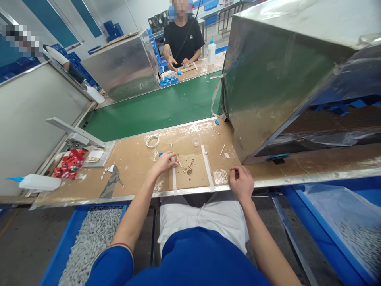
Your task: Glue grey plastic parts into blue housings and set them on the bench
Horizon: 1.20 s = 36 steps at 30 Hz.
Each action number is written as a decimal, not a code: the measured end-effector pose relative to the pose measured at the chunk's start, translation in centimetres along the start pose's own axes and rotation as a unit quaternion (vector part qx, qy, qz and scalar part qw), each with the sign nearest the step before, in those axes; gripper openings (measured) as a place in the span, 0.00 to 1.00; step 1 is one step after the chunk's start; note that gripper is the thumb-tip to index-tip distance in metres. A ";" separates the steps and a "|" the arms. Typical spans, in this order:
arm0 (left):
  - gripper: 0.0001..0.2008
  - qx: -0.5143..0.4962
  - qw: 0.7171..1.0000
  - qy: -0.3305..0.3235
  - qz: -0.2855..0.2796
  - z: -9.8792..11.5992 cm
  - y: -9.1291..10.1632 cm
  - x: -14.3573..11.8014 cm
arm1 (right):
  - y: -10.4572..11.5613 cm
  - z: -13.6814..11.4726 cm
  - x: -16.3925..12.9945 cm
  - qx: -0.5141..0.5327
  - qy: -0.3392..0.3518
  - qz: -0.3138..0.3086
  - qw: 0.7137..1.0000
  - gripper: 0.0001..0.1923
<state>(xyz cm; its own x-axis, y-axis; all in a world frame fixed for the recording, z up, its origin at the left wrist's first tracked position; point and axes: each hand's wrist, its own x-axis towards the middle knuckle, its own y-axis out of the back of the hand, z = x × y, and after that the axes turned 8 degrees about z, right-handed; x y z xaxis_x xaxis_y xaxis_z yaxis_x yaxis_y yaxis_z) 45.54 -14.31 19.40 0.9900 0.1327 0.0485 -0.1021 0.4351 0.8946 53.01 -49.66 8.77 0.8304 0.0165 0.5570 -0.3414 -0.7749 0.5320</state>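
My left hand (166, 162) is over the brown work surface with its fingers pinched together. Something small and pale shows at the fingertips, too small to name. A cotton swab (181, 167) lies right beside those fingertips; whether they touch it I cannot tell. Just behind the hand a small blue piece (161, 153) peeks out. My right hand (241, 182) rests at the table's front edge, fingers curled in, and what they may hold is hidden. Between the hands are white tape strips (207, 167) and a dark-stained patch with a small round hole (189, 172).
A tape roll (152, 142) and another cotton swab (222, 149) lie farther back. Red pieces (70, 163) and a white bottle (40, 182) are at left. A metal housing (268, 79) stands at right. Behind runs a green belt (154, 107), with a co-worker (183, 41) beyond.
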 end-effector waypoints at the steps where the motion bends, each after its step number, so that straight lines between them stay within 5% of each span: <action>1: 0.22 -0.001 1.000 0.001 0.000 0.0 0.0 0.0 | 0.0 0.0 0.0 0.000 0.000 0.000 1.000 0.06; 12: 0.29 -0.028 0.999 0.028 0.034 -0.2 0.9 -0.2 | -0.1 0.3 -0.2 0.002 -0.001 0.003 1.000 0.06; 16: 0.10 -0.025 0.985 0.101 0.134 0.4 0.8 -3.0 | -0.1 0.2 -0.1 -0.002 0.003 0.007 1.000 0.06; 21: 0.07 -0.032 0.959 0.214 0.182 2.8 -2.7 -6.1 | 0.0 0.2 -0.1 -0.004 0.013 0.002 1.000 0.06; 26: 0.08 -0.053 0.936 0.285 0.201 5.3 -6.6 -4.8 | 0.1 0.3 -0.1 -0.005 0.017 -0.002 1.000 0.05; 36: 0.07 -0.050 0.889 0.393 0.231 7.3 -8.4 -3.1 | 0.1 0.4 -0.1 -0.007 0.017 -0.006 1.000 0.05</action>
<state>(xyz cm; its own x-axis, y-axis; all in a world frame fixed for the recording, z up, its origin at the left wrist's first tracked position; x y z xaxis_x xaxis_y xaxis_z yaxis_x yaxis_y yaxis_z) 44.06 -24.92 14.99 0.4708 0.8813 0.0400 -0.5264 0.2443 0.8144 53.01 -50.00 8.53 0.8190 0.0462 0.5719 -0.3389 -0.7653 0.5472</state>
